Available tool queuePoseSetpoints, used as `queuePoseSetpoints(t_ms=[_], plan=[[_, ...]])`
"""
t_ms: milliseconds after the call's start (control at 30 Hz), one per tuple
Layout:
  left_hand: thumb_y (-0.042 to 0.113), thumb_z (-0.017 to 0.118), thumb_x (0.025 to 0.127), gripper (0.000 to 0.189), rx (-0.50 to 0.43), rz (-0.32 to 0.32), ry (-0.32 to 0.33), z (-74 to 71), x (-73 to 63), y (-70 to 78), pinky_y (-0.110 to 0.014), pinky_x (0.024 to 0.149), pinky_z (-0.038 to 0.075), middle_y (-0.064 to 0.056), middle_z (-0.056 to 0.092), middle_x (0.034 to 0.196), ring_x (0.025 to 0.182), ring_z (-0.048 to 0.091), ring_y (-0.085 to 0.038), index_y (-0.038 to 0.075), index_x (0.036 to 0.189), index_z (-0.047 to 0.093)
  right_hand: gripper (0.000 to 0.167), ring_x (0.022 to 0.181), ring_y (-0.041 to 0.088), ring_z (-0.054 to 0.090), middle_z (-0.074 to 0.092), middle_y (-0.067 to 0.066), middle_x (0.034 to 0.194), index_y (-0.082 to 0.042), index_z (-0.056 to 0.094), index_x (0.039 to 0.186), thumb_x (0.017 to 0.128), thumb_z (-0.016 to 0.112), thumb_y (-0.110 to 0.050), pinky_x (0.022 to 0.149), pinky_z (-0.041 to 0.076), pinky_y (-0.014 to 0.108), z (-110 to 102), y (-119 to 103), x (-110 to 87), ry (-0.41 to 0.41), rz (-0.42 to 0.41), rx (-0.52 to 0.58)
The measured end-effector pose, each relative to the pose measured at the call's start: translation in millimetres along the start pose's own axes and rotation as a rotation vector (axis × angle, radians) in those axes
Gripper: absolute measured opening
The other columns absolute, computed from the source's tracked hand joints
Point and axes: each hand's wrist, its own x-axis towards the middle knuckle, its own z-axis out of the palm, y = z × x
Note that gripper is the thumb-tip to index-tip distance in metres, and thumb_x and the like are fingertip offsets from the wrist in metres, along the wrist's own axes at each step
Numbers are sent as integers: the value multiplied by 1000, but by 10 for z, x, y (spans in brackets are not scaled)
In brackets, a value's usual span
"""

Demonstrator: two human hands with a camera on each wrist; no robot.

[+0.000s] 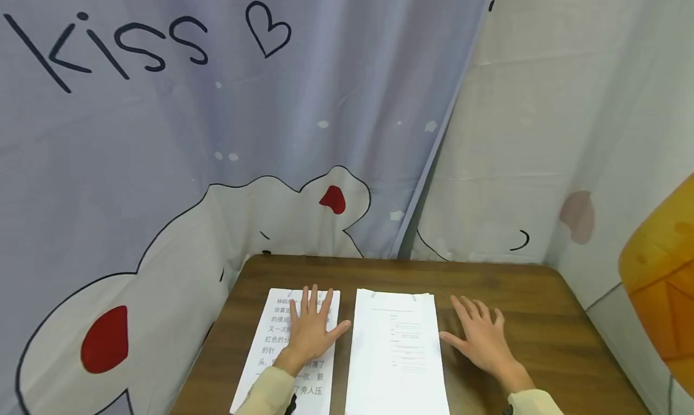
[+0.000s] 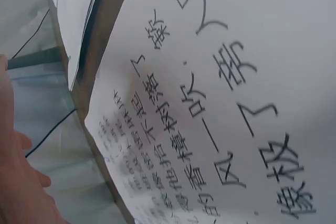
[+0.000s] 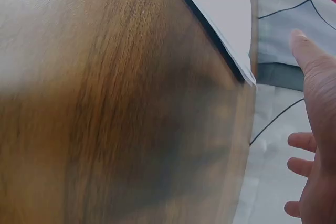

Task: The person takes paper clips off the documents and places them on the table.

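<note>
Two paper stacks lie side by side on a brown wooden table. My left hand [image 1: 311, 335] is over the left stack [image 1: 265, 367], fingers spread and holding nothing; this stack carries large printed Chinese characters, seen close up in the left wrist view. To its right is a stack of white sheets [image 1: 379, 361] with small faint print and lines, clipped along its far edge by paper clips [image 1: 414, 297]. Just right of that stack my right hand [image 1: 481, 340] hovers over the bare wood, its fingers spread and nothing in them. In the right wrist view its thumb [image 3: 310, 53] points toward the stack's corner.
The wooden table [image 1: 542, 318] has rounded far corners. Behind it hangs a blue-and-white curtain [image 1: 325, 102] with cartoon drawings, and a pale curtain [image 1: 515, 132] borders the right side. An orange printed shape [image 1: 661, 282] shows at the far right.
</note>
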Motion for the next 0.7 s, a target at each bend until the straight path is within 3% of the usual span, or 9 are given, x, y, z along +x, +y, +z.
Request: queuePoseSetpoints(t_ms=[167, 333, 700], plan=[[70, 58, 96, 93, -26, 14, 2, 96, -6, 116, -78, 123, 5, -28, 21, 172, 163, 7, -48, 18, 168, 32, 93, 143, 52, 40, 50, 20, 158, -15, 38, 163, 91, 73, -63, 110, 19, 84, 88, -56, 80, -13, -21, 21], [68, 64, 94, 96, -39, 41, -47, 235, 18, 258, -81, 121, 8, -34, 30, 167, 159, 14, -54, 13, 166, 33, 94, 142, 50, 43, 51, 17, 157, -16, 41, 163, 89, 77, -62, 111, 20, 83, 216, -92, 179, -16, -45, -14], [70, 67, 91, 99, -3, 46, -141, 372, 88, 381, -82, 120, 9, -31, 39, 164, 158, 20, -54, 9, 163, 39, 90, 140, 47, 47, 57, 15, 152, -15, 49, 158, 86, 81, -58, 112, 20, 81, 459, -105, 472, -15, -88, -12]])
